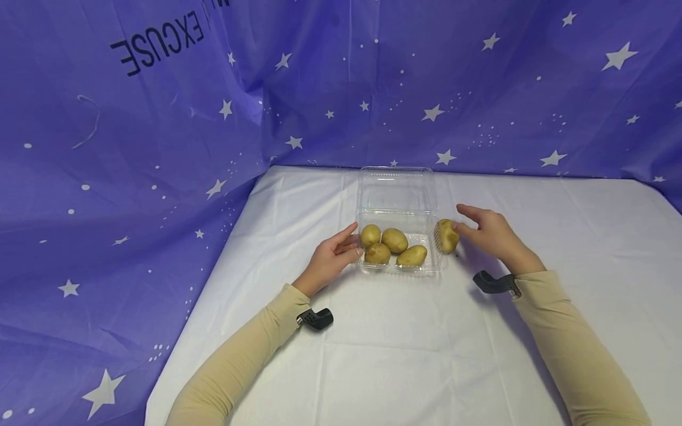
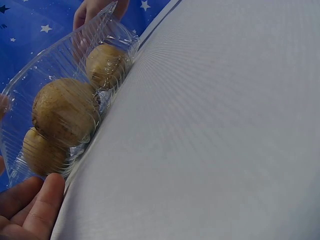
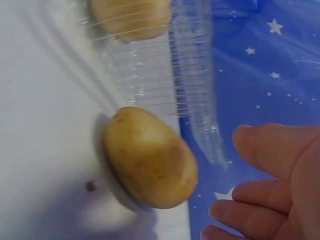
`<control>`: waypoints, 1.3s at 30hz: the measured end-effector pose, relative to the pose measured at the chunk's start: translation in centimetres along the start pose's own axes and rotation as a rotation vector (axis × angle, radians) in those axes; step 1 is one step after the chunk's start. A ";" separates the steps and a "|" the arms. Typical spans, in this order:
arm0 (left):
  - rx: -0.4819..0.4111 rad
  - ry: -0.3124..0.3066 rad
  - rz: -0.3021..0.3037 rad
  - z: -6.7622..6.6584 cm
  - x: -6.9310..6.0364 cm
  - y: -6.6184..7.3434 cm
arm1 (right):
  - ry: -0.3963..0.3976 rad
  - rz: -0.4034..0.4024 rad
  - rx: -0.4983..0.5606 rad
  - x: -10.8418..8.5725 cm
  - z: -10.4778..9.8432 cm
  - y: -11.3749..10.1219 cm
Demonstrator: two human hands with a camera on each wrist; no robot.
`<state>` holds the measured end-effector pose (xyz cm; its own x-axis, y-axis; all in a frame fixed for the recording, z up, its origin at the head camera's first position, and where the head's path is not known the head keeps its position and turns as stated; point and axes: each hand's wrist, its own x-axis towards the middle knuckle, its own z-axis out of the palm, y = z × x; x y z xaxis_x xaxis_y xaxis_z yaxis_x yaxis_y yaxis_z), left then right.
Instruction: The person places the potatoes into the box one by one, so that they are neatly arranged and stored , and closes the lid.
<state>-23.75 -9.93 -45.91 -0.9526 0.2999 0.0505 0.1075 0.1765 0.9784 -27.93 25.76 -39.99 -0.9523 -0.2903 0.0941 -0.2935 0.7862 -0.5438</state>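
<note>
A clear plastic clamshell container [image 1: 430,267] lies on the white cloth with its lid [image 1: 398,192] folded back. Inside are several yellow potatoes [image 1: 395,241], three in the left half and one at the front right. Another potato [image 1: 448,238] is on the cloth, just outside the container's right wall. My left hand [image 1: 331,260] is at the left wall, fingertips against or very near the plastic, fingers fairly straight. Beside the loose potato is my right hand [image 1: 492,235], fingers extended. In the right wrist view, a gap separates this hand [image 3: 280,185] from the loose potato [image 3: 150,157].
The white cloth [image 1: 383,349] covers the table. A purple-blue curtain with stars [image 1: 330,77] hangs behind it and along the left side. A small dark speck [image 3: 90,186] lies on the cloth near the loose potato. Each sleeve carries a black wrist mount [image 1: 492,283].
</note>
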 end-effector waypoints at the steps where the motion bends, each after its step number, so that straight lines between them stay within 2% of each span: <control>1: 0.002 0.000 0.001 0.0 0.0 0.0 | -0.004 0.006 0.001 0.1 0.2 0.1; 17: 0.005 0.009 0.008 0.1 0.0 0.2 | -0.100 0.080 -0.016 0.4 2.0 0.6; 24: 0.009 0.010 0.021 0.0 0.1 0.1 | -0.095 0.071 -0.030 0.4 2.5 0.5; 39: 0.007 0.007 0.007 0.0 0.0 0.0 | -0.114 0.043 -0.086 0.3 3.0 0.2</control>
<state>-23.75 -9.93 -45.90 -0.9538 0.2947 0.0586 0.1161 0.1815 0.9765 -27.99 24.22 -42.63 -0.9499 -0.3115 -0.0257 -0.2633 0.8419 -0.4710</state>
